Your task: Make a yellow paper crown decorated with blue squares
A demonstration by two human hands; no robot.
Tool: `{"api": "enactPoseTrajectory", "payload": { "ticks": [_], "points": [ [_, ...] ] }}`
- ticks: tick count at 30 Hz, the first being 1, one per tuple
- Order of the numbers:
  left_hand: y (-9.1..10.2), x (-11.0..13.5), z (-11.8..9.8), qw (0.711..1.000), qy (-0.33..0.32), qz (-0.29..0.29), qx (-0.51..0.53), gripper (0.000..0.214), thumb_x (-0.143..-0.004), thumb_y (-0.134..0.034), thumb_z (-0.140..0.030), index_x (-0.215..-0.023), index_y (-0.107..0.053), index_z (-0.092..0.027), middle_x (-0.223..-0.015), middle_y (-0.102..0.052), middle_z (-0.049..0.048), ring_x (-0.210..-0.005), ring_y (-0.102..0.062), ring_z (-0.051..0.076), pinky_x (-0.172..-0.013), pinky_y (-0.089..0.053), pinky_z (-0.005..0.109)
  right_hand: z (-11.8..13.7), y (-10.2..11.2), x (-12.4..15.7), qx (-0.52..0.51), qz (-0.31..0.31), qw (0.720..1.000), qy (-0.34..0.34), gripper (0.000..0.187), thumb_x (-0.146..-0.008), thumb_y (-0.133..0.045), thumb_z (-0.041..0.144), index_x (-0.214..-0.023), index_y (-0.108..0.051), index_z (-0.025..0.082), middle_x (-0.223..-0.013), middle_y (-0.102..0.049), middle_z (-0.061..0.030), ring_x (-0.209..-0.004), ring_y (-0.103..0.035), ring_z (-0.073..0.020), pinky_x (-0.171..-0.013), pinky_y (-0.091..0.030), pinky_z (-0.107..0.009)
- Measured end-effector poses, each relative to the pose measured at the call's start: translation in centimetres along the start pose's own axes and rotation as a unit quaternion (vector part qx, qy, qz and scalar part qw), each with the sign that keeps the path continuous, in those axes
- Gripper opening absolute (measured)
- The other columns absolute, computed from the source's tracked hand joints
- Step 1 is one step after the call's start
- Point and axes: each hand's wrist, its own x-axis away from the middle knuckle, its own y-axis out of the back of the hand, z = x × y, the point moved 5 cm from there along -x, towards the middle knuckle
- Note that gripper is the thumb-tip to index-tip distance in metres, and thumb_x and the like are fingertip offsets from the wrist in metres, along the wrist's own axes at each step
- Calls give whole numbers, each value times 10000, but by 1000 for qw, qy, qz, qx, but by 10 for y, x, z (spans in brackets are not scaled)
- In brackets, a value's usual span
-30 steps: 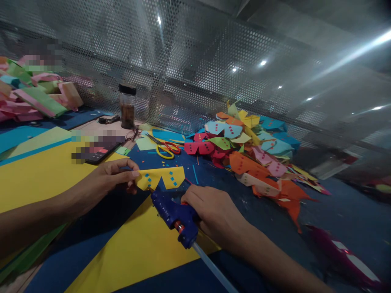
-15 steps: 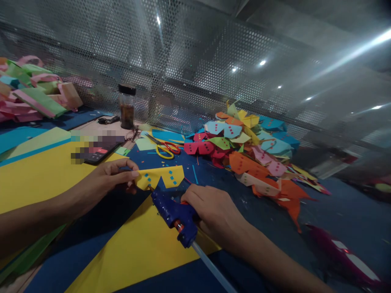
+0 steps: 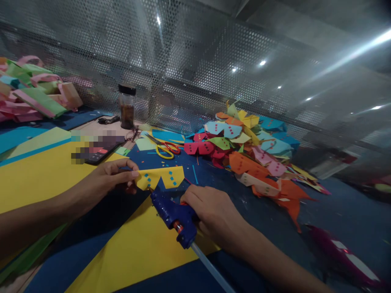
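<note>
Between the thumb and fingers of my left hand (image 3: 117, 175) is the left end of a folded yellow paper cutout (image 3: 155, 174), marked with small blue diamonds in two groups. My right hand (image 3: 215, 209) grips a blue hot glue gun (image 3: 172, 213) by its handle, around an orange trigger. The gun's nozzle (image 3: 150, 189) meets the lower edge of the cutout's left half; I cannot tell whether glue is coming out. A long translucent glue stick (image 3: 210, 266) sticks out of the gun's rear. Under the gun lies a large yellow paper sheet (image 3: 137, 244).
Scissors (image 3: 166, 149) lie beyond the cutout, beside paper scraps. A heap of coloured paper cutouts (image 3: 244, 138) fills the back right. A phone (image 3: 104, 151) and a black-lidded jar (image 3: 126, 106) stand at the left. A purple object (image 3: 342, 252) rests at right. Perforated metal panels (image 3: 183, 69) rise behind.
Almost nothing differs. The glue gun and my right hand have shifted very slightly; my left hand and the yellow cutout stay in place.
</note>
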Motion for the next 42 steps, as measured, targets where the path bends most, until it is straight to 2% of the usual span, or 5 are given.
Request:
{"api": "enactPoseTrajectory", "payload": {
  "ticks": [11,19,28,42],
  "points": [
    [0,1,1,1000,4,4,4,268,-819,-853,-476,-824,-701,-255,-668,-724,-33,-614,-647,125,-603,-492,192,0,-1,1,8,-13,1000,6,186,-862,-599,25,-944,-657,182,-853,-694,-25,-702,-533,-180,-643,-314,-321],
    [3,0,3,1000,1,-10,-15,264,-827,-839,-483,-824,-708,-253,-678,-733,-18,-622,-662,152,-614,-511,231,0,1,-1,9,-11,1000,0,186,-874,-594,33,-953,-652,191,-866,-701,-24,-715,-554,-180,-652,-328,-313],
    [3,-1,4,1000,4,-3,19,314,-805,-874,-517,-831,-705,-254,-666,-719,-39,-635,-642,121,-629,-500,188,-1,1,-1,1,-7,1000,0,217,-852,-584,7,-945,-662,187,-864,-706,-23,-707,-548,-184,-647,-330,-315],
    [1,0,5,999,28,-8,42,276,-801,-882,-460,-829,-711,-246,-685,-721,-25,-633,-671,131,-619,-526,205,1,-3,0,30,-3,1000,-1,116,-921,-608,82,-956,-656,182,-877,-698,-36,-714,-546,-187,-650,-324,-327]
  ]
}}
